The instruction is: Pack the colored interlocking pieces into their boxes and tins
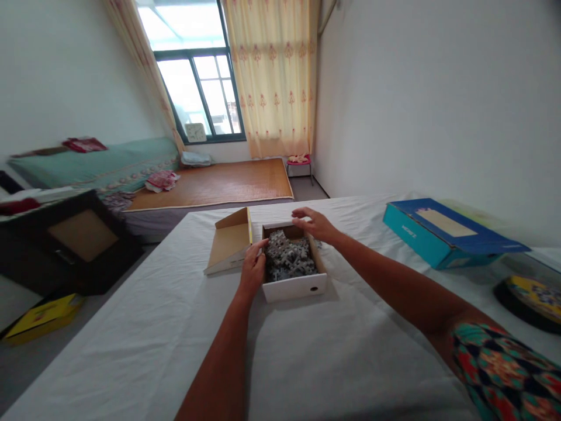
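Note:
A small white cardboard box (pixel 294 287) stands open on the white-covered table (pixel 315 351), filled with several grey and white puzzle pieces (pixel 289 257). Its lid (pixel 230 241) lies upside down just to the left, touching the box. My left hand (pixel 253 270) grips the box's left wall, fingers curled over the rim. My right hand (pixel 314 224) hovers over the box's far right corner with fingers spread and nothing in it.
A blue box (pixel 442 233) lies on the table at the right, with a round black and yellow tray (pixel 532 301) near the right edge. A dark cabinet (pixel 65 240) and a yellow box (pixel 44 316) stand on the floor at left. Beds lie beyond.

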Tool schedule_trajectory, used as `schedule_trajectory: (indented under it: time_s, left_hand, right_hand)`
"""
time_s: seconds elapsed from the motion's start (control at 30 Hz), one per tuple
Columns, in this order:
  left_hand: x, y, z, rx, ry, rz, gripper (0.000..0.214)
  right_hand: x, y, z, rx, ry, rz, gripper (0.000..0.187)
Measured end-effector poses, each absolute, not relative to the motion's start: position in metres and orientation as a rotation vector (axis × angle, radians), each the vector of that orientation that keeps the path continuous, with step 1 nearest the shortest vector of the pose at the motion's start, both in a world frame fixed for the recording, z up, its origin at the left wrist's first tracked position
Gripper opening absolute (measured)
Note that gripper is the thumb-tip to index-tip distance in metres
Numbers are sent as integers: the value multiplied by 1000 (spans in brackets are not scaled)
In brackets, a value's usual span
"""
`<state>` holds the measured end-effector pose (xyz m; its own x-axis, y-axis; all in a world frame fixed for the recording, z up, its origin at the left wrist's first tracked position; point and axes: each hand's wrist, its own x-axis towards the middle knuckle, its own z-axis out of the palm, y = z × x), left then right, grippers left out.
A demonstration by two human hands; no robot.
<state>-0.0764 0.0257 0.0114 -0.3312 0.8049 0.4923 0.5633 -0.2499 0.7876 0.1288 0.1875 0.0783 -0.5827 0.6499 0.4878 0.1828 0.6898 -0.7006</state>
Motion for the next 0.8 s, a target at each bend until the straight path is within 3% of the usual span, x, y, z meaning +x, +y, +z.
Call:
schedule_trajectory:
  time_s: [0.07, 0.13, 0.23, 0.3, 0.57, 0.8]
  left_hand:
    - [-76, 27, 10, 1665, 1771, 1634, 41]
    - [-76, 28, 10, 1678, 1760, 1643, 40]
    - [-75, 28, 10, 1688, 1749, 1644, 39]
    - [-75, 28, 10, 1688, 1747, 1641, 39]
    - [-77, 27, 9, 1720, 1775, 1624, 39]
    - [-77, 28, 10, 1757, 1786, 1622, 39]
  right_hand:
    - [150, 209, 64, -877, -2127, 503, 47]
    - [174, 229, 43, -1196, -2258, 344, 61]
    - [192, 243, 12, -1545, -2577, 351, 97]
    - [189, 244, -1, -1609, -2671, 376, 105]
    - [164, 239, 5, -1526, -2833, 365, 77]
    - [190, 222, 7, -1446, -2765, 292, 68]
